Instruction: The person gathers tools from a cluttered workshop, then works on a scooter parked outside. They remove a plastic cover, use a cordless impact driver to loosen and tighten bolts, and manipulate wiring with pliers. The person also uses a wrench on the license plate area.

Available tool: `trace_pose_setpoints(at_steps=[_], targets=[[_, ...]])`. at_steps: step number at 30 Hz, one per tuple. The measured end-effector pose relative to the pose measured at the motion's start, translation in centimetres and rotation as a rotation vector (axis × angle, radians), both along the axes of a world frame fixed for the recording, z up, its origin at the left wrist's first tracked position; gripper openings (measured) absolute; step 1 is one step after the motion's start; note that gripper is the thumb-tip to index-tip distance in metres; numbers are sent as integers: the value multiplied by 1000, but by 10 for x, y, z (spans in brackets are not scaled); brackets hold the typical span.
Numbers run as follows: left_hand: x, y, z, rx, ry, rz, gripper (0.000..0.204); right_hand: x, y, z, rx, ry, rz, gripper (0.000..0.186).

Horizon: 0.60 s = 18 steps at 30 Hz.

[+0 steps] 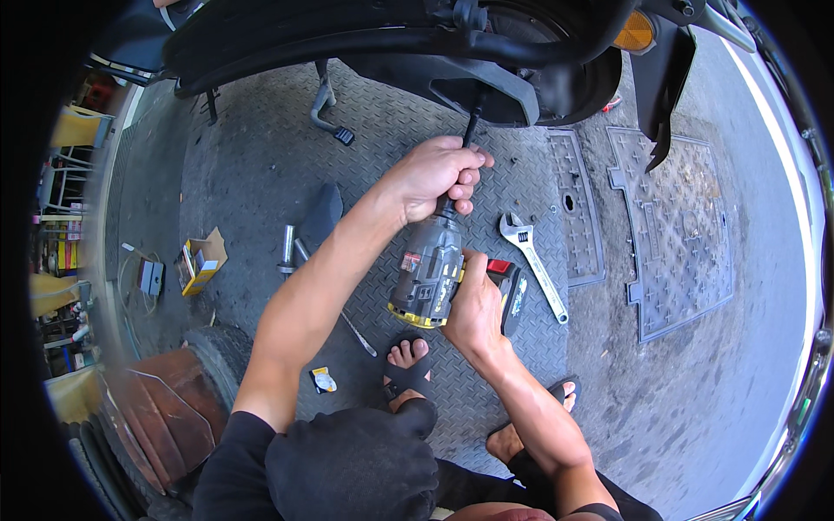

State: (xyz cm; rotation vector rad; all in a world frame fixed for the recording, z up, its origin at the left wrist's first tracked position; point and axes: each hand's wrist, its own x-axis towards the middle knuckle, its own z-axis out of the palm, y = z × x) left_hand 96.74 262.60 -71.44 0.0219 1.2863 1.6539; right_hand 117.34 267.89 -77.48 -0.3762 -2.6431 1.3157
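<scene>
My right hand [476, 313] grips the handle of a grey and yellow power driver [424, 273] with a black and red battery [507, 291]. My left hand [441, 178] is closed around the long black extension [471, 122] just above the tool's nose. The extension runs up into an opening in a dark angular part [486, 91] under a black scooter [365, 30]; its far end is hidden. A large adjustable wrench [539, 273] lies on the plate floor to the right of the driver.
Metal cylinders [287, 250], a long rod [360, 334], a small box [201, 260] and a packet [322, 379] lie at the left. A stand leg [323, 108] hangs from the scooter. A rusty drum [161, 417] and shelves [74, 252] are leftmost. Ground covers [669, 234] are at the right.
</scene>
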Motion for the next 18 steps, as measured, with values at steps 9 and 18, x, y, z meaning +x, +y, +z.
trace_pose_setpoints(at_steps=[9, 18], targets=[[-31, -13, -28, 547, -444, -210, 16, -17, -24, -10, -28, -9, -73, 63], [-17, 6, 13, -197, 144, -69, 18, -22, -31, -2, -229, -41, -66, 72]])
